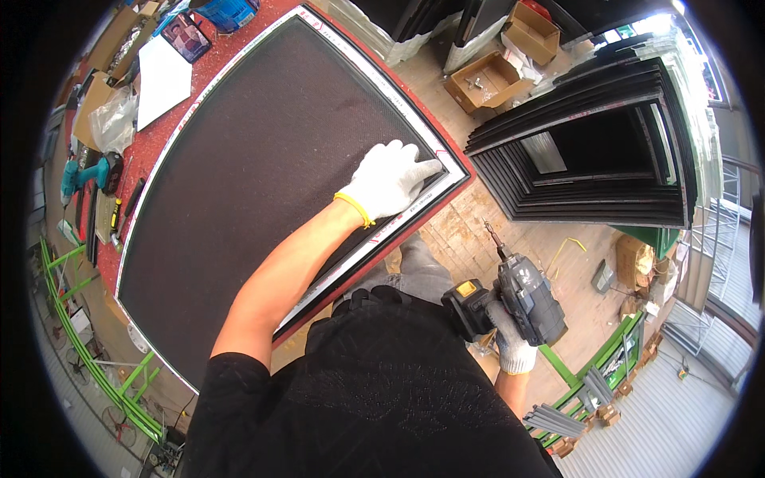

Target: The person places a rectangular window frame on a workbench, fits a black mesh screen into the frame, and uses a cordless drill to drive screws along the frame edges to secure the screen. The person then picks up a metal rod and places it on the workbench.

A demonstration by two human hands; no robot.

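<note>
"While the left hand [388, 179] rests on the framed mesh panel [239, 143], are its fingers grasping anything?"

"The forefinger stretches to the frame by one corner; whether the fingers pinch something small, I cannot tell."

"And where is that panel?"

"Flat on the red worktop [147, 155], the touched corner just inside the worktop's own near right corner."

"What about the right hand [508, 334]?"

"Its gloved fingers are wrapped round the grip of a black power drill [530, 295], held off the worktop, beyond the near edge, bit pointing away from the person."

"What else lies on the worktop?"

"Along the edge opposite, a teal drill [92, 171], then a white sheet [163, 84] with a phone [186, 37] just beside it."

"And past the right edge?"

"Black frames [606, 213], stacked together, near that corner."
</note>
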